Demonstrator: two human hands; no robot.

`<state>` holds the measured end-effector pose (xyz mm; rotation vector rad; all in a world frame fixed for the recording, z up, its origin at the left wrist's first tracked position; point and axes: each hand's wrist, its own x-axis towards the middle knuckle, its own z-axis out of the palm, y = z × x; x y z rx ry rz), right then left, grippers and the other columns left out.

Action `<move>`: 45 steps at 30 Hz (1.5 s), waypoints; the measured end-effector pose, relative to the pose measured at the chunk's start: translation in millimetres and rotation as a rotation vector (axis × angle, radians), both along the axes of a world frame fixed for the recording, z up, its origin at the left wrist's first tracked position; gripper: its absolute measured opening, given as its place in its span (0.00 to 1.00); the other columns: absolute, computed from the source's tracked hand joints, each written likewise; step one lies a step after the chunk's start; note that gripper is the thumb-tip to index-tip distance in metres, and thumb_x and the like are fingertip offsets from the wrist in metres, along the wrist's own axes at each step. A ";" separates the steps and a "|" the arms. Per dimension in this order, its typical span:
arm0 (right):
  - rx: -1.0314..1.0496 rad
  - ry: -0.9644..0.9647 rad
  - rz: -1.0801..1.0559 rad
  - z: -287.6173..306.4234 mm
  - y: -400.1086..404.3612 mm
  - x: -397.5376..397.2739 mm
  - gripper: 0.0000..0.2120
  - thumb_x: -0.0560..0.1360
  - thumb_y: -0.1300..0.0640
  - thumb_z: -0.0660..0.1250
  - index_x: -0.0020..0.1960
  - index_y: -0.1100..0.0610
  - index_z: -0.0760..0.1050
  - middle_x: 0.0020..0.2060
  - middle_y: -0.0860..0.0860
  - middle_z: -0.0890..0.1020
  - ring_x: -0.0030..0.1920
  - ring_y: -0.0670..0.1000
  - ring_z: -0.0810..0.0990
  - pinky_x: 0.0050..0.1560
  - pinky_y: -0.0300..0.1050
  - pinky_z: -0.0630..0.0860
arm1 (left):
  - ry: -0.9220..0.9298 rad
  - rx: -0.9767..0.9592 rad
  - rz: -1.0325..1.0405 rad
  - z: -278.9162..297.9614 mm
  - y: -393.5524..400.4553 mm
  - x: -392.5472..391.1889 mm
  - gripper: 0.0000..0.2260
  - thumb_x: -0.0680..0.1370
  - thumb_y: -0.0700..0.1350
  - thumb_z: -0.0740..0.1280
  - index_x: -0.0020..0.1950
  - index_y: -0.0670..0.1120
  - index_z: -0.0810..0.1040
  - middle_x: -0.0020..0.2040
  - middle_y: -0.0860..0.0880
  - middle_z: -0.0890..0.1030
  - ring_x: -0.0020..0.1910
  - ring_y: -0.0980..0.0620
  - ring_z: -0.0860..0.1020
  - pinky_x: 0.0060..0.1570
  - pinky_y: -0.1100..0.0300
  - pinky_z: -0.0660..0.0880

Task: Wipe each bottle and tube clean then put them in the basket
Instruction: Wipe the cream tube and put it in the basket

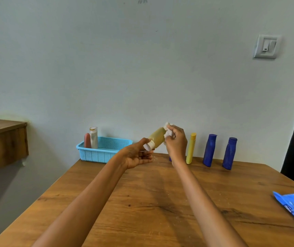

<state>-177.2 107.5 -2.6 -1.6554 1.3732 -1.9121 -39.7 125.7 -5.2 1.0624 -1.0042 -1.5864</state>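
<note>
1. Yellow bottle [157, 138] held tilted above the wooden table [142, 202], white cap pinched by left hand [136, 156]; right hand [176, 141] clamped on white wipe [168, 131], pressed against bottle's far end.
2. Blue basket [105, 150] beyond, left, holding two tubes.
</note>
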 end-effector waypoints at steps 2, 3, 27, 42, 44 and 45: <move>0.020 0.112 0.019 -4.3 -0.7 1.9 0.16 0.77 0.69 0.60 0.62 0.60 0.76 0.60 0.54 0.78 0.61 0.51 0.76 0.59 0.39 0.73 | 0.001 -0.009 -0.003 1.0 0.8 -2.6 0.17 0.76 0.48 0.66 0.55 0.34 0.75 0.33 0.44 0.78 0.36 0.49 0.77 0.38 0.57 0.81; 0.016 0.167 0.022 -6.5 0.0 5.3 0.15 0.77 0.69 0.60 0.61 0.60 0.76 0.59 0.55 0.79 0.60 0.51 0.76 0.57 0.35 0.71 | 0.002 -0.016 0.014 0.8 1.1 -3.6 0.16 0.77 0.48 0.66 0.53 0.34 0.75 0.34 0.43 0.78 0.36 0.49 0.77 0.39 0.57 0.80; -0.223 0.604 0.019 -13.1 10.1 27.6 0.18 0.76 0.64 0.64 0.65 0.58 0.74 0.64 0.52 0.75 0.64 0.52 0.69 0.60 0.45 0.73 | -0.012 -0.136 0.155 -1.0 -7.5 -2.3 0.17 0.75 0.52 0.69 0.47 0.37 0.77 0.37 0.43 0.78 0.37 0.50 0.79 0.45 0.54 0.80; 0.134 0.172 -0.031 1.5 -13.1 -16.5 0.18 0.78 0.67 0.56 0.65 0.59 0.73 0.62 0.55 0.77 0.59 0.55 0.76 0.59 0.48 0.76 | -0.182 -0.104 -0.018 -3.9 3.3 -19.4 0.20 0.77 0.49 0.66 0.58 0.33 0.74 0.39 0.43 0.80 0.38 0.51 0.79 0.39 0.61 0.80; 0.201 0.062 -0.011 3.7 -14.0 -17.7 0.16 0.79 0.65 0.56 0.64 0.59 0.74 0.60 0.55 0.78 0.58 0.55 0.78 0.57 0.51 0.77 | -0.183 -0.099 -0.022 -3.4 4.5 -20.3 0.20 0.77 0.49 0.66 0.58 0.33 0.73 0.39 0.42 0.80 0.39 0.50 0.79 0.41 0.60 0.79; 0.235 0.006 0.007 3.3 -15.0 -18.9 0.15 0.79 0.64 0.57 0.64 0.60 0.74 0.59 0.56 0.79 0.56 0.56 0.78 0.56 0.51 0.77 | -0.181 -0.100 -0.027 -3.5 4.9 -20.8 0.19 0.77 0.48 0.67 0.58 0.33 0.73 0.40 0.42 0.81 0.39 0.50 0.79 0.42 0.60 0.79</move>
